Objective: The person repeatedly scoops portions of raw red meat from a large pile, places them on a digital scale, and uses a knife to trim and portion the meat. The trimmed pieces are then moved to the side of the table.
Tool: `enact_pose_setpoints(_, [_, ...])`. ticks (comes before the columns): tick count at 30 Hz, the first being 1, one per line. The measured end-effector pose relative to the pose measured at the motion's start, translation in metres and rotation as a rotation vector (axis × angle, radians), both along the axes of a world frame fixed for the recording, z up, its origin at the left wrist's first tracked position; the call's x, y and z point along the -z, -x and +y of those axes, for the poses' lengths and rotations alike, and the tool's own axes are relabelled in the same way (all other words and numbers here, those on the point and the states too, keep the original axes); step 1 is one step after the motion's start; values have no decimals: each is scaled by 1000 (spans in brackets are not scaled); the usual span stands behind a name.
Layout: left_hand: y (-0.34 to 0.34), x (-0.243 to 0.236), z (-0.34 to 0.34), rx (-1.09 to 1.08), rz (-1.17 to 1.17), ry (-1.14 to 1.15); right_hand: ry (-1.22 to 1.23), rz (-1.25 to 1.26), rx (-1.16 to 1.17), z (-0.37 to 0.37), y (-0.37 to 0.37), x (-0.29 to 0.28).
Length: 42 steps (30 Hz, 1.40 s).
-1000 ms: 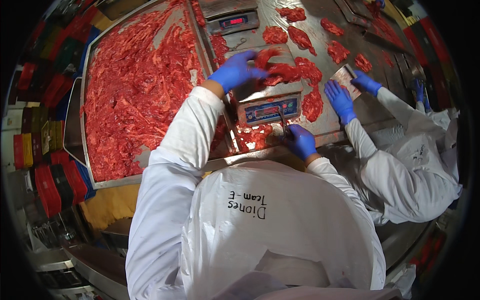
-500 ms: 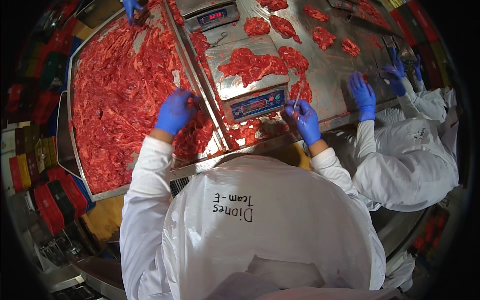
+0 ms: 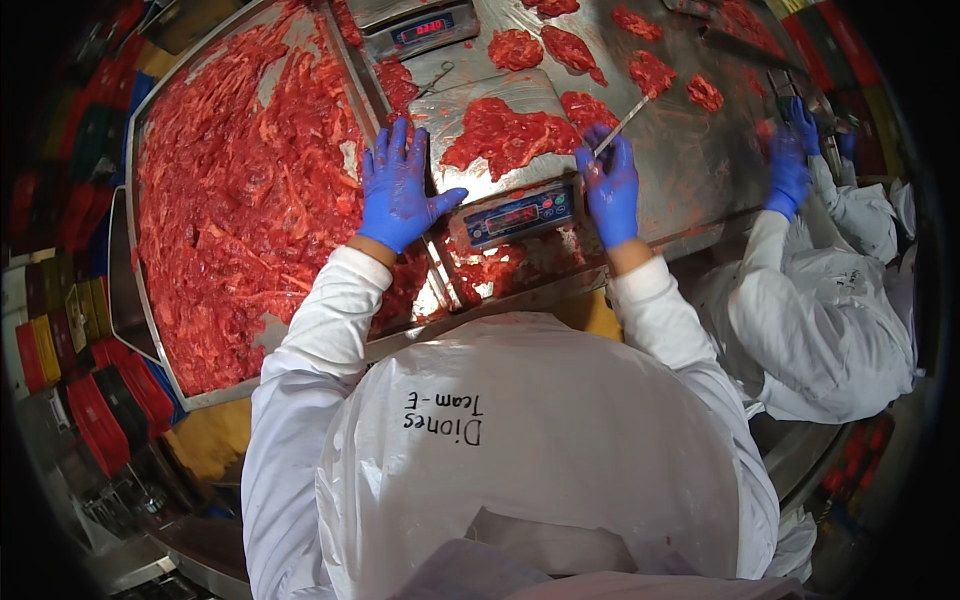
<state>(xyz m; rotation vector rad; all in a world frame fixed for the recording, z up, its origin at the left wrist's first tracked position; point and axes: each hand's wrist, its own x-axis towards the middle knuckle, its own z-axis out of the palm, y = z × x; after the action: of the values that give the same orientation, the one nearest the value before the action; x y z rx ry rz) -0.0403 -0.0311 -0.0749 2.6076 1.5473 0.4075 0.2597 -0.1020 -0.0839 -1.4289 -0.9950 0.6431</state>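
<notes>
My left hand (image 3: 398,195), in a blue glove, is open with fingers spread, over the metal divider (image 3: 430,265) beside the scale. Its thumb points at the corner of the scale's display (image 3: 518,213). On the scale's steel pan (image 3: 470,180) lies a flat heap of red raw meat (image 3: 508,137). At the right of the scale, my gloved right hand (image 3: 612,190) is closed round a thin metal tool (image 3: 622,124) pointing up and right; its exact kind is unclear. More meat (image 3: 585,110) lies just beyond that hand.
A large tray of meat strips (image 3: 240,220) fills the left. Several meat portions (image 3: 568,53) are spread across the steel table (image 3: 690,150). A second scale (image 3: 420,32) and a scissor-handled tool (image 3: 438,76) lie farther back. Co-workers' gloved hands (image 3: 788,172) are at the right.
My left hand has moved from over the meat tray right to the divider, its fingers spreading. My right hand has shifted slightly up, the tool now tilted right. A co-worker's hand moved right.
</notes>
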Motion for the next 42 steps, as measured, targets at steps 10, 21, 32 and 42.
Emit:
enact_pose_setpoints(10, [-95, 20, 39, 175, 143, 114, 58, -403, -314, 67, 63, 1])
enact_pose_setpoints(21, [-133, -26, 13, 639, -640, 23, 185, 925, 151, 35, -160, 59])
enact_pose_setpoints(32, [110, 35, -117, 71, 113, 525, 108, -189, 5, -39, -30, -1])
enact_pose_setpoints(42, [104, -35, -36, 155, -317, 452, 531, -694, -476, -120, 17, 56])
